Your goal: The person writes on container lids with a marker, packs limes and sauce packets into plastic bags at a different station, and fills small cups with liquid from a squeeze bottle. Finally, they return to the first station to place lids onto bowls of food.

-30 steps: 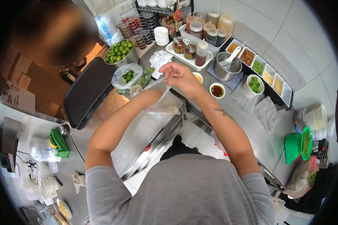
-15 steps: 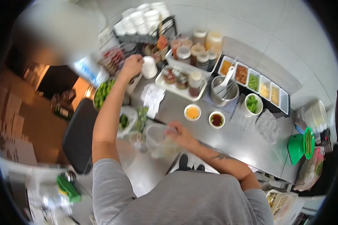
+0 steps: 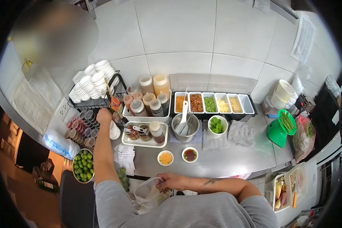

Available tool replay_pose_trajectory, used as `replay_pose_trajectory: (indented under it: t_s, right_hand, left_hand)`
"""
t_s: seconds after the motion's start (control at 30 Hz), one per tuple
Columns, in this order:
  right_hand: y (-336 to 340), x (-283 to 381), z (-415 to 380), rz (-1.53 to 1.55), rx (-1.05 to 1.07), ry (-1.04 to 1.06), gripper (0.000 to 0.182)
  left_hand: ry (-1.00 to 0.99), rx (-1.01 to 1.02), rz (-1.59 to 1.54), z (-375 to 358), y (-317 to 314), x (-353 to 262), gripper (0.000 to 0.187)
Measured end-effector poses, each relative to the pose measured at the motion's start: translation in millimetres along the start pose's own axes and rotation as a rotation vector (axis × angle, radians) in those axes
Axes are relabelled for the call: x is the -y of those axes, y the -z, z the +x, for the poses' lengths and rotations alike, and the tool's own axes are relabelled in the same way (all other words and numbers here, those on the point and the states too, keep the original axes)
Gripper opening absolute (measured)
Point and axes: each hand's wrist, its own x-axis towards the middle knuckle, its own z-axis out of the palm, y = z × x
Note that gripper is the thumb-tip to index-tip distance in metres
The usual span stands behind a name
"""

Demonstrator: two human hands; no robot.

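Basically, right hand (image 3: 168, 182) on a clear plastic tub (image 3: 144, 193), left hand (image 3: 104, 115) out by the cup stacks.
Right hand pinches the tub's rim, tub close in front of the grey shirt (image 3: 193, 209); left hand looks curled, can't tell if it grips anything, just beside the white cup stack (image 3: 114, 132) and lidded sauce cups (image 3: 79, 126). On the counter (image 3: 224, 163), a dark sauce cup (image 3: 189, 155) sits beside an orange-yellow cup (image 3: 165, 158).

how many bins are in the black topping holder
6 bins in one row, left to right: orange filling, brown filling, green filling, two with pale filling, one bluish-white inside. None looks hidden.
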Motion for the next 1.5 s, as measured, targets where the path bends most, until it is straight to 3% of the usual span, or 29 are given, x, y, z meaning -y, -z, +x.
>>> replay_pose_trajectory:
  t_s: [0.1, 0.23, 0.5, 0.7, 0.9, 0.97, 1.13, 1.23, 1.27, 1.33, 1.43, 1.5]
  right_hand:
    - [4.5, -11.4, 9.2, 0.167, 0.018, 0.082, 0.01]
    - [10.3, -23.9, 22.2, 0.356, 0.004, 0.076, 0.012]
    - [-2.7, -35.6, 33.0, 0.227, -0.134, 0.078, 0.018]
    - [-10.8, -25.0, 23.5, 0.023, -0.387, 0.207, 0.023]
    - [-7.0, -11.1, 18.9, -0.064, -0.443, 0.291, 0.02]
    - [-8.3, -13.4, 28.8, -0.017, -0.447, 0.305, 0.018]
    - [-13.6, -2.0, 33.8, 0.065, -0.466, 0.309, 0.015]
    - [-15.3, 2.5, 33.3, 0.029, -0.446, 0.329, 0.016]
    - [-16.3, 3.7, 34.4, -0.029, -0.467, 0.355, 0.017]
    - [-18.7, 4.8, 35.9, -0.146, -0.506, 0.405, 0.018]
    - [-31.7, 7.3, 34.8, -0.403, -0.471, 0.639, 0.018]
    - [-35.2, 1.6, 34.4, -0.36, -0.378, 0.635, 0.017]
  left_hand:
    - [0.193, -0.201, -0.164, -2.1, -11.2, -0.4, 0.035]
    - [0.213, -0.366, -0.448, -14.8, -4.1, 7.1, 0.029]
    - [0.063, -0.408, -0.653, -26.4, 14.2, 30.6, 0.015]
    - [0.048, -0.244, -0.947, -70.9, 71.9, 13.1, 0.007]
    - [-0.431, 0.224, -1.019, -190.3, 145.4, -10.3, 0.022]
    - [-0.707, 0.173, -0.696, -234.6, 159.6, -21.9, 0.024]
    - [-0.848, 0.329, -0.6, -301.9, 132.9, -23.5, 0.019]
    - [-0.749, 0.618, -0.614, -316.2, 121.9, -19.7, 0.015]
    - [-0.743, 0.727, -0.486, -316.6, 119.1, -20.1, 0.013]
    - [-0.801, 0.769, -0.483, -325.8, 89.6, -15.1, 0.012]
    - [-0.96, 0.817, -0.487, -343.1, 45.4, -11.7, 0.011]
    - [-0.977, 0.822, -0.472, -356.9, 37.7, -15.1, 0.012]
